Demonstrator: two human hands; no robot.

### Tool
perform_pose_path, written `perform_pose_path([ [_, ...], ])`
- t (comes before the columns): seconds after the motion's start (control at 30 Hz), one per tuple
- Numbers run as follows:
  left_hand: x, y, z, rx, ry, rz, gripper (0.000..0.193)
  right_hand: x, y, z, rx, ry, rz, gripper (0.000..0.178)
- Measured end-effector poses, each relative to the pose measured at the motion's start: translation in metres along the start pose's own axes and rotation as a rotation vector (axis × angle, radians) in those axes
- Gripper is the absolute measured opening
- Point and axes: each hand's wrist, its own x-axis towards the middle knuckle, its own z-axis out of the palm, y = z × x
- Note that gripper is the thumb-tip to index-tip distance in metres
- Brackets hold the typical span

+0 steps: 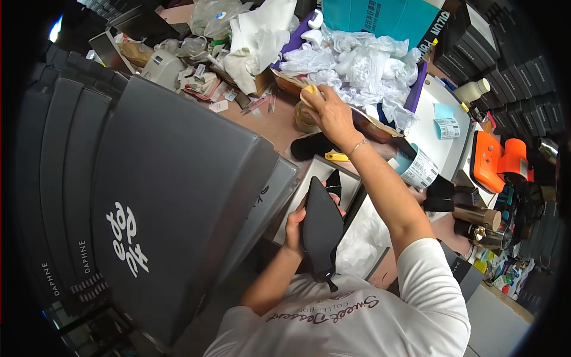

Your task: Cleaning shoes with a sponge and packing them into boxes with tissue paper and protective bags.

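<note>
Has a stack of dark grey boxes (74,154) at far left, then a large dark box (178,178) with white lettering, hiding the left edge of the table (235,125). Shows a pale machine (162,70) near the table's far left corner, with papers and clear bags heaped beside it. Clamps the left grip (294,229) on a black shoe (321,229), pointed toe away from the body, above an open box (352,181) at the table's near edge. Extends the right grip (330,116) toward the far edge, fingers together on a yellow piece (310,92), perhaps a sponge, just above a jar (304,121). Has a yellow-handled tool (337,156) lying between jar and open box. Shows a purple-walled box (419,88) of crumpled white bags (363,59) along the far edge, then a roll of labels (421,169), and an orange device (499,162) toward the right edge.
</note>
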Motion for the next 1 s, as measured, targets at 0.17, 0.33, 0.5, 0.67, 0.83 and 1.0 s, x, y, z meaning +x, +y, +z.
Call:
perform_pose_path([
  [0.17, -0.007, 0.0, 0.004, -0.026, -0.08, -0.023, 0.079, -0.009, 0.015, 0.013, 0.173, 0.023, 0.015, 0.051],
  [0.33, -0.014, 0.003, 0.01, 0.022, -0.059, -0.018, 0.079, -0.02, 0.022, -0.008, 0.22, 0.332, 0.07, 0.044],
  [0.5, -0.022, -0.002, 0.01, 0.063, 0.025, -0.087, 0.077, -0.065, 0.033, -0.033, 1.205, 0.826, 0.769, 0.034],
  [0.67, -0.034, -0.009, 0.004, 0.113, 0.071, -0.078, 0.071, -0.037, 0.02, -0.038, 0.512, 0.545, 0.385, 0.04],
  [0.83, -0.044, -0.005, 0.008, 0.105, 0.055, -0.018, 0.066, -0.014, -0.004, -0.006, 0.236, 0.125, 0.041, 0.041],
  [1.0, -0.054, 0.009, 0.013, 0.136, 0.011, -0.056, 0.066, -0.005, -0.015, -0.007, 0.143, 0.034, 0.198, 0.025],
])
